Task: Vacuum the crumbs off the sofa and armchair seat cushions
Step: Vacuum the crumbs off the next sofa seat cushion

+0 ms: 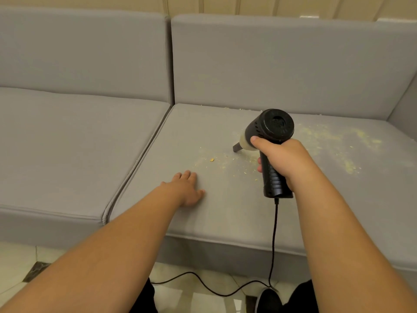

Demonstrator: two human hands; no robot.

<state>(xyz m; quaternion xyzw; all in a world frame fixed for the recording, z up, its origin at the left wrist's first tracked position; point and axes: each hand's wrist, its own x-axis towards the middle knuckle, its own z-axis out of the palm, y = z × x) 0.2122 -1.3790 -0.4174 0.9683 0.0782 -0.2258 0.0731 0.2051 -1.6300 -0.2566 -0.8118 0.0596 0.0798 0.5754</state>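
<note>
A black handheld vacuum points down and left, its dark nozzle tip touching the right grey seat cushion of the sofa. My right hand is shut around its handle. Yellowish crumbs lie scattered just in front of the nozzle, and a denser patch of crumbs spreads to the right of the vacuum. A few specks line the seam at the backrest. My left hand lies flat on the same cushion, fingers apart, left of the crumbs.
The left seat cushion looks free of crumbs. The vacuum's black cord hangs over the sofa's front edge and loops across the tiled floor. A sofa arm rises at the far right. My dark shoe is near the cord.
</note>
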